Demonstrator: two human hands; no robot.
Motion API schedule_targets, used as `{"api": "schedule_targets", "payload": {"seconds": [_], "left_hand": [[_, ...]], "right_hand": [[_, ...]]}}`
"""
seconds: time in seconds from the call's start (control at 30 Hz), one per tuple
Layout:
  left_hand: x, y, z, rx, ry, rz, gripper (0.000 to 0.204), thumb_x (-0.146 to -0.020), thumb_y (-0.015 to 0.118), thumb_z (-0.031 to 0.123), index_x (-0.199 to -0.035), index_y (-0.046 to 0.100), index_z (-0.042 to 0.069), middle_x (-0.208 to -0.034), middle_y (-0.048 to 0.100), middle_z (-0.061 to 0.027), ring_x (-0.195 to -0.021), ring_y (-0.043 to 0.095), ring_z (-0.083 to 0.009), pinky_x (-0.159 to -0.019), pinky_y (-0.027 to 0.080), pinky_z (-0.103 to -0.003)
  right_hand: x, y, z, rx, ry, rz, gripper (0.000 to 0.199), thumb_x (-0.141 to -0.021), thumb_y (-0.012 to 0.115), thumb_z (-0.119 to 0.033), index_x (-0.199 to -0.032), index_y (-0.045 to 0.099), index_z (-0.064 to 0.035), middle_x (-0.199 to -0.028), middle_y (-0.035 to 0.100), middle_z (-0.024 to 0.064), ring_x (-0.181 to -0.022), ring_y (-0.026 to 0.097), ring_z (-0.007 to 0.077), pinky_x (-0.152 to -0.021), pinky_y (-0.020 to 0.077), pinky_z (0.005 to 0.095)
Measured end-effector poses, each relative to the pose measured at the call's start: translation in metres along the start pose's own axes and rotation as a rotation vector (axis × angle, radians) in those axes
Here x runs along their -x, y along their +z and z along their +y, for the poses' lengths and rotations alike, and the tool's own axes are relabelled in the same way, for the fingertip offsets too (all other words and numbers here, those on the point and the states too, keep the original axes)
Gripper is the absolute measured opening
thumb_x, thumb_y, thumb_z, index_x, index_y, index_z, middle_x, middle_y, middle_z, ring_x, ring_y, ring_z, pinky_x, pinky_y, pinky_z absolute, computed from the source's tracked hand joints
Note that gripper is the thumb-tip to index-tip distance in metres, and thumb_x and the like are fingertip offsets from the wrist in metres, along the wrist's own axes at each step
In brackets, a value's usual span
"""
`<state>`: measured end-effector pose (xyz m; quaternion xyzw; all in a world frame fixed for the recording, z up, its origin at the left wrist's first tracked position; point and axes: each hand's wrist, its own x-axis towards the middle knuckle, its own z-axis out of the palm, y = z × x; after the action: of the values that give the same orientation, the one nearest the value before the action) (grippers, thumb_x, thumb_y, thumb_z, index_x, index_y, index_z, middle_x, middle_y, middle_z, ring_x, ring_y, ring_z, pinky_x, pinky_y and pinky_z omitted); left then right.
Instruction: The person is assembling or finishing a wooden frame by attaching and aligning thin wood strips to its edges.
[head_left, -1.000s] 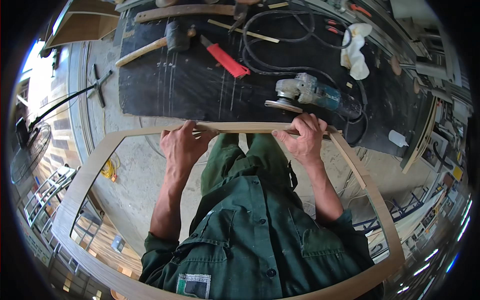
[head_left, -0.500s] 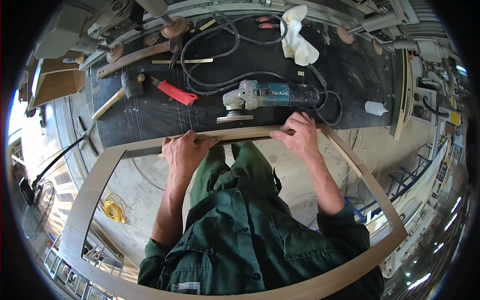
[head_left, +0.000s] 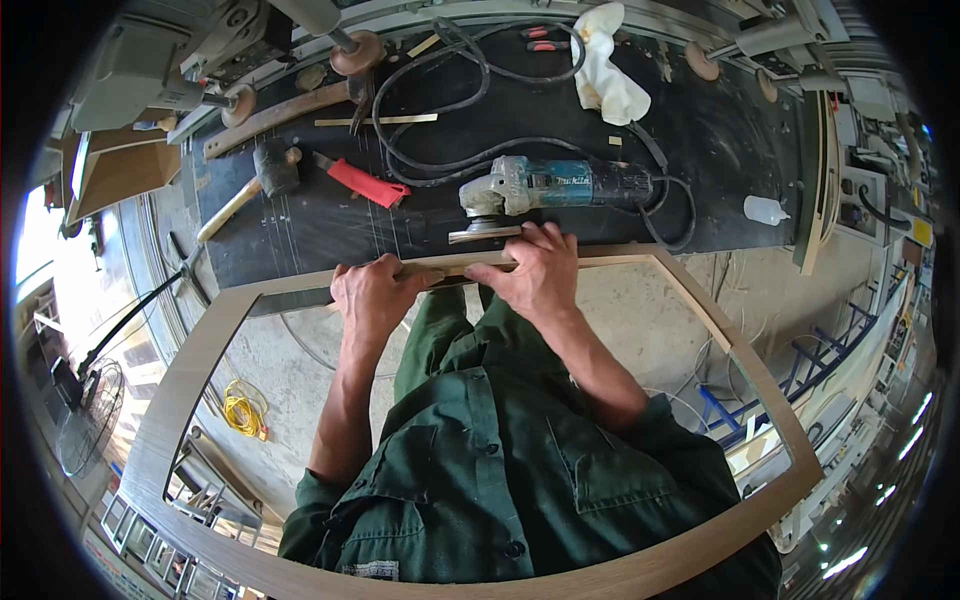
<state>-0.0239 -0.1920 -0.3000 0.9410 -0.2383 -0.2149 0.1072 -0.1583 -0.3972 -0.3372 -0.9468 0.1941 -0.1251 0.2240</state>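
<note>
Gripping wooden frame [head_left: 690, 290], hands [head_left: 375, 292] [head_left: 535, 272] side by side, fingertips hidden

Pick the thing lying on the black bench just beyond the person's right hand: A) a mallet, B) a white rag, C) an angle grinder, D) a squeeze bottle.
C: the angle grinder lies directly past the right hand, which grips the wooden frame at the bench edge.
</note>
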Motion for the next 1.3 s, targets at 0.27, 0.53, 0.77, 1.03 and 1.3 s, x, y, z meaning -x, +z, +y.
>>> {"api": "schedule_targets", "payload": {"seconds": [0.27,0.53,0.77,1.03,1.3], "left_hand": [[0.001,0.004,-0.009,-0.045,0.052,0.051,0.044,-0.075,0.089,0.050,-0.076,0.076,0.008,-0.070,0.072,-0.0149,-0.070,0.072,-0.0380,-0.071,0.055,-0.049],[-0.004,-0.001,-0.004,-0.069,0.005,0.021,0.042,-0.074,0.089,0.049,-0.082,0.081,0.009,-0.072,0.073,-0.0153,-0.070,0.073,-0.0366,-0.070,0.057,-0.046],[-0.005,0.000,-0.008,-0.064,-0.014,0.019,0.049,-0.072,0.091,0.056,-0.079,0.080,0.008,-0.069,0.072,-0.0144,-0.067,0.072,-0.0353,-0.070,0.056,-0.045],[-0.010,-0.008,-0.004,-0.010,-0.105,-0.087,0.056,-0.074,0.086,0.063,-0.078,0.077,0.007,-0.071,0.073,-0.0155,-0.073,0.071,-0.0377,-0.087,0.051,-0.047],[-0.005,-0.007,-0.003,-0.028,-0.008,-0.042,0.054,-0.076,0.085,0.062,-0.074,0.076,0.008,-0.067,0.073,-0.0118,-0.069,0.072,-0.0335,-0.089,0.048,-0.046]], "right_hand": [[0.004,0.008,-0.030,0.079,0.142,0.018,0.061,-0.064,0.090,-0.066,-0.076,0.072,-0.0090,-0.096,0.066,0.0101,-0.100,0.060,0.0324,-0.085,0.0379,0.0490],[0.005,-0.029,0.022,0.027,0.232,-0.242,0.049,-0.067,0.093,-0.059,-0.078,0.077,-0.0143,-0.096,0.068,0.0033,-0.101,0.063,0.0285,-0.096,0.0357,0.0481],[-0.003,-0.081,0.088,0.109,0.271,-0.389,0.035,-0.074,0.092,-0.045,-0.076,0.076,-0.0144,-0.087,0.071,0.0029,-0.094,0.067,0.0284,-0.094,0.0378,0.0463],[-0.006,-0.105,0.117,0.286,0.039,-0.493,0.021,-0.081,0.084,-0.027,-0.074,0.073,-0.0105,-0.084,0.071,0.0047,-0.092,0.064,0.0249,-0.092,0.0369,0.0423],[-0.010,-0.043,0.036,-0.011,-0.068,-0.228,0.031,-0.075,0.089,-0.035,-0.067,0.071,-0.0112,-0.076,0.068,0.0033,-0.083,0.065,0.0256,-0.082,0.0383,0.0445]]}}
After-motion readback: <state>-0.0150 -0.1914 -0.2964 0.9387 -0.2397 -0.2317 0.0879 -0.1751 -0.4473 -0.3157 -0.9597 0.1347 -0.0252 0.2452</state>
